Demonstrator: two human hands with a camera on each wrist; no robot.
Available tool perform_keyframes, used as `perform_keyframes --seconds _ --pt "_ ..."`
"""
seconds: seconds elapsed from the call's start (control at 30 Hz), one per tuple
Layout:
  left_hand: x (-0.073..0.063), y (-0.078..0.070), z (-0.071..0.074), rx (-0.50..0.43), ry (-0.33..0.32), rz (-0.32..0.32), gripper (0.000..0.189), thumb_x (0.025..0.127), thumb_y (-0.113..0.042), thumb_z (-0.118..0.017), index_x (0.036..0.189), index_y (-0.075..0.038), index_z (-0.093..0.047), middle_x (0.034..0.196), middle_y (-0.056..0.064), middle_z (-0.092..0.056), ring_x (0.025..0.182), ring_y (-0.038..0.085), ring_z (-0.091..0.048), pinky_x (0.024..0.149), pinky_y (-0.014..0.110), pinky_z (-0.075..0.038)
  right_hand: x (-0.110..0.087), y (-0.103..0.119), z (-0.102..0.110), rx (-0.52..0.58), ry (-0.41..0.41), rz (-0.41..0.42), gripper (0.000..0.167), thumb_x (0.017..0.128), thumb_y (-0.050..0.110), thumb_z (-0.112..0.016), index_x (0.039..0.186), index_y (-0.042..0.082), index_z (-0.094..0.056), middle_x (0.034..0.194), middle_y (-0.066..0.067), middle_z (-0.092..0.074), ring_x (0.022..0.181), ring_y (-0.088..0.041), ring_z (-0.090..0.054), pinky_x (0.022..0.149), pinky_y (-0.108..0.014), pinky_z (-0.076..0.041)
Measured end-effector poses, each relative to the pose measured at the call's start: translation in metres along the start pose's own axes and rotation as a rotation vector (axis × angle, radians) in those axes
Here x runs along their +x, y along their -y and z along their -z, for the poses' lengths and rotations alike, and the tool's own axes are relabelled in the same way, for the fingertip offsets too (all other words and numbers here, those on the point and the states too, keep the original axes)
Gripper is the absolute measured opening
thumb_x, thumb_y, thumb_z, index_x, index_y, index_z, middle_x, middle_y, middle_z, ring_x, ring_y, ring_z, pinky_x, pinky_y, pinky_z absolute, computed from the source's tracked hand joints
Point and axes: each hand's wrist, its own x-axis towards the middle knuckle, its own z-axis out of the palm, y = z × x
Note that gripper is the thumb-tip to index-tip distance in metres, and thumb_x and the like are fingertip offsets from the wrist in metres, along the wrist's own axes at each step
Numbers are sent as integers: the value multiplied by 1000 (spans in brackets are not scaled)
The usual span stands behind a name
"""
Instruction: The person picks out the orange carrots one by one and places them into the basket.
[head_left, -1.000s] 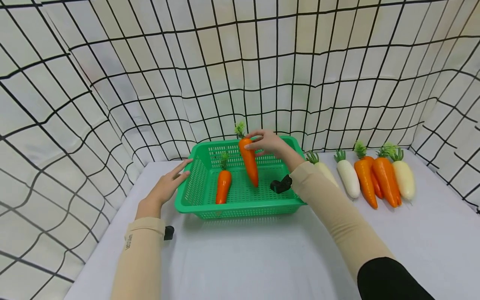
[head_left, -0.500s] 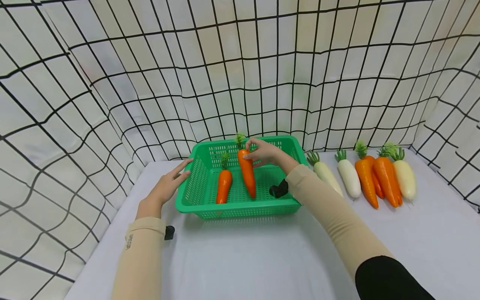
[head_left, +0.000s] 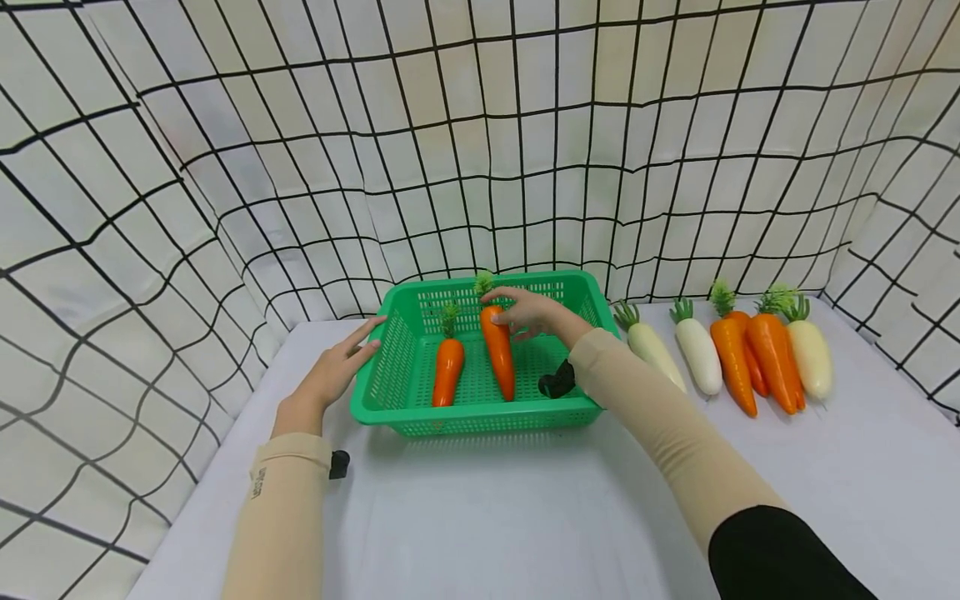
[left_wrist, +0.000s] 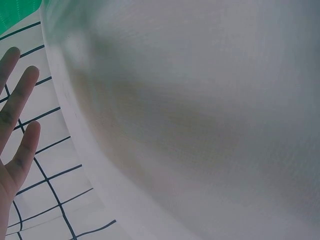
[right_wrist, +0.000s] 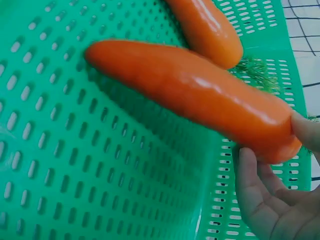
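Note:
An orange carrot [head_left: 498, 358] with a leafy green top slants inside the green basket [head_left: 480, 416]. My right hand [head_left: 531, 313] holds it near its leafy end. In the right wrist view the tip of this carrot [right_wrist: 180, 82] is close over the perforated floor; whether it touches cannot be told. To its left in the basket lies a second carrot [head_left: 448, 371]. My left hand [head_left: 330, 375] rests its fingers on the basket's left rim. Those fingers look straight and spread in the left wrist view, where the hand [left_wrist: 22, 152] is partly cut off.
Right of the basket lie a pale green-topped radish [head_left: 654, 352], a white radish [head_left: 697, 354], several carrots [head_left: 768, 358] and a cream radish [head_left: 810, 358]. Black netting [head_left: 487, 133] before white cloth surrounds the white table [head_left: 480, 517].
My right hand has lowered the carrot into the basket, and its tip has come nearer the front wall. My left hand has stayed at the left rim.

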Motion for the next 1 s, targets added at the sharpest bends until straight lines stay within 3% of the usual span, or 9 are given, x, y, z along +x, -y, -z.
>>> perform_keyframes --seconds 0.23,0.4,0.63,0.77,1.0 --pt "1 3 -1 0 -2 -5 65 108 -57 -35 166 -31 -20 154 33 -39 139 58 -37 107 78 -26 2 -6 -4 -84 11 -12 44 109 11 -52 152 16 -52 146 -20 -48 115 -38 -61 91 -45 -58" --pt "3 5 -1 0 -4 -6 65 108 -58 -34 166 -31 -20 153 34 -40 138 58 -38 106 78 -27 2 -8 -5 -116 87 -45 51 106 12 -58 156 11 -45 147 -24 -48 123 -45 -59 91 -43 -58" --pt "2 5 -1 -6 -2 0 65 108 -57 -34 166 -31 -20 154 33 -39 139 57 -37 107 78 -26 6 -9 -7 -240 175 -137 71 99 9 -70 161 16 -36 154 -21 -43 123 -36 -62 94 -41 -56" --pt "2 5 -2 -8 -1 -12 65 109 -56 -35 166 -30 -20 154 33 -38 139 58 -36 107 78 -25 7 -9 -7 -326 191 -149 66 100 13 -69 160 19 -40 159 -17 -36 118 -30 -65 92 -39 -56" --pt "2 6 -2 -13 -4 -7 65 108 -58 -35 166 -32 -21 154 32 -40 139 57 -37 107 78 -25 6 -9 -7 -368 162 -117 57 103 13 -64 157 18 -45 157 -18 -40 112 -29 -67 87 -39 -58"
